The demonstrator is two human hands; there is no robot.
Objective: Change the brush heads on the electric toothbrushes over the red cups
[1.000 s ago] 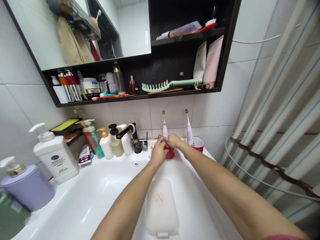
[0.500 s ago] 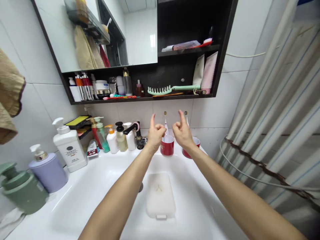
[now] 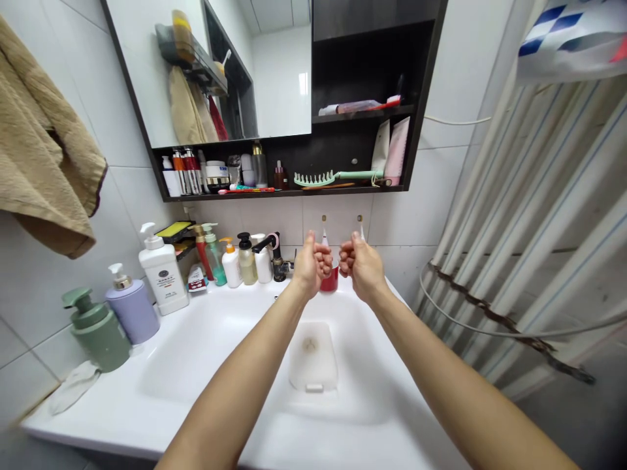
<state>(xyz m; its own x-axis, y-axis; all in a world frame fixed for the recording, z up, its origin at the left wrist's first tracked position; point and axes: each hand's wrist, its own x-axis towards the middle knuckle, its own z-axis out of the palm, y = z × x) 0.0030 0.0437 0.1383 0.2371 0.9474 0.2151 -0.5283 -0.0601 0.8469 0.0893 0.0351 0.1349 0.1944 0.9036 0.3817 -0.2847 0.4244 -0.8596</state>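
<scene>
Both of my hands are held out above the back of the sink, thumbs up and palms facing each other, a small gap between them. My left hand has its fingers loosely curled and holds nothing; it is near the black faucet. My right hand is curled in the same loose way, with nothing in it. Behind and between them stands a red cup with a white electric toothbrush, partly covered by my fingers. Another toothbrush shows behind my right hand. A translucent lidded box lies in the sink.
Pump bottles, including a purple one and a green one, line the left of the white sink. Overhead is a dark mirror cabinet holding a green hairbrush. White pipes run down the right. A towel hangs left.
My raised fingers have come down and my fists have loosened into half-curled hands facing each other. The view has shifted, showing more of the towel and the left counter.
</scene>
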